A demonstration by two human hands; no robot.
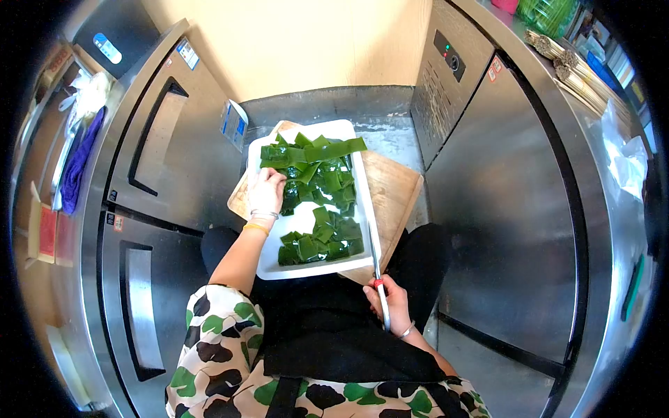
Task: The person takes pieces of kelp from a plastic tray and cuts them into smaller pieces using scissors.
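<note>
My left hand reaches over the left side of a white tray, its fingers closed at the edge of the green leafy pieces; what they pinch is hard to make out. Flat, glossy green pieces lie in the upper part of the tray, with a long strip across them. A second pile lies near the tray's lower edge. My right hand is wrapped round the handles of long metal scissors, which point away from me along the tray's right edge. A wooden board lies under the tray.
Steel cabinets stand on the left and right. A purple cloth hangs over the left counter. Bundles of sticks and a plastic bag lie on the right counter. My knees are beside the board.
</note>
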